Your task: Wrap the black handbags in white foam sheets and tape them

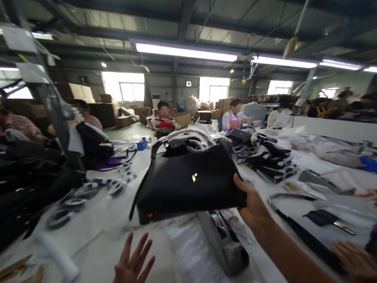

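Observation:
A black handbag with a small gold clasp is held up over the white table, tilted with its right side higher. My right hand grips its right edge, thumb on the front and the other fingers hidden behind. Below the bag, my left hand is raised with its fingers spread, touching nothing. A wrapped strap in white padding arches above the bag's top. Beneath the bag's lower right lies a grey plastic-wrapped item, beside sheets of clear plastic.
Rolled straps and a white roll lie to the left, near a heap of black bags. More black bags are piled behind. At right, another person's hands are near a black strap. Several co-workers sit beyond.

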A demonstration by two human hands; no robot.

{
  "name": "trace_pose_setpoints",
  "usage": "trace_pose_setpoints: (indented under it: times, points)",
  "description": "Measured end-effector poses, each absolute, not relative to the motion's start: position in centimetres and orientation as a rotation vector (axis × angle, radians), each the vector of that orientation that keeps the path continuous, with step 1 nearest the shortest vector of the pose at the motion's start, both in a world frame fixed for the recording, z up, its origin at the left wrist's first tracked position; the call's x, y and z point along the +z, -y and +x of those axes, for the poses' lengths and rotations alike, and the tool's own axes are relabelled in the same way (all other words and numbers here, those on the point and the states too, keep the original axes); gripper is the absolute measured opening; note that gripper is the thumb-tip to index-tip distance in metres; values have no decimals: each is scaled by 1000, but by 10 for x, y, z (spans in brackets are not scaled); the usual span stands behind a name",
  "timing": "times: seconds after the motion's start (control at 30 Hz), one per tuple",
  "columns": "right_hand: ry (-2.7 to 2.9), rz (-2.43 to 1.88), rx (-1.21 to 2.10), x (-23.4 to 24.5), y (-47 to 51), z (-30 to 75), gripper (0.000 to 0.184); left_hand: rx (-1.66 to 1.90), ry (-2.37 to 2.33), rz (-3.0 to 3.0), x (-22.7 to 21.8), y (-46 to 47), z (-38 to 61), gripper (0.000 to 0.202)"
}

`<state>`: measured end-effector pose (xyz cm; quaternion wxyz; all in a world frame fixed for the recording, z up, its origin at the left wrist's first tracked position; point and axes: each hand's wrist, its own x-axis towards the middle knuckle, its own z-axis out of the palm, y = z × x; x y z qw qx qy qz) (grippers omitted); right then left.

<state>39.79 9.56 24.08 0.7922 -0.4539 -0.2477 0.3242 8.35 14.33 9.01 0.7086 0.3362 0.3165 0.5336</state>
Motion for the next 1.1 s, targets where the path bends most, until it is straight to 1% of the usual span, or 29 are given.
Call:
trace_pose_setpoints:
  times: [0.07, 0.13, 0.23, 0.27, 0.3, 0.37, 0.43, 0.5, 0.6, 0.7, 0.77, 0.83, 0.9, 1.0, 1.1]
  points:
    - [519, -1008, 921, 208, -85, 347, 41, 1283, -736, 633, 97, -132, 54, 71]
    - [540, -1066, 1102, 179, -73, 309, 44, 1336, -916, 513, 94, -112, 24, 64]
    - [710, -1276, 1262, 145, -57, 286, 53, 1292, -1205, 479, 81, -77, -15, 61]
    - [814, -1379, 1236, 135, -53, 286, 57, 1257, -1283, 539, 77, -67, -27, 61]
    - [941, -1491, 1135, 126, -49, 288, 62, 1229, -1366, 629, 73, -58, -38, 60]
    - [1252, -1673, 749, 114, -44, 294, 67, 1217, -1551, 874, 69, -46, -57, 58]
    - [1605, -1690, 338, 110, -39, 295, 66, 1210, -1698, 1221, 70, -41, -69, 58]
    - [1984, -1555, 165, 112, -37, 288, 66, 1134, -1705, 1685, 77, -43, -71, 56]
    - [2422, -1334, 144, 115, -38, 268, 76, 827, -1410, 2433, 91, -56, -56, 64]
    - [2578, -1304, 119, 105, -43, 253, 76, 527, -1188, 2832, 96, -71, -39, 72]
    - [2584, -1312, 86, 92, -48, 248, 71, 445, -1188, 2906, 89, -77, -35, 68]
    - [2578, -1289, 34, 76, -51, 247, 61, 442, -1208, 2936, 72, -79, -37, 58]
    - [2569, -1257, -28, 58, -53, 247, 52, 471, -1223, 2970, 54, -75, -42, 56]
    - [2557, -1237, -31, 37, -51, 247, 54, 493, -1259, 2986, 36, -65, -47, 62]
    - [2547, -1255, 117, 31, -43, 247, 64, 398, -1230, 2947, 36, -55, -45, 59]
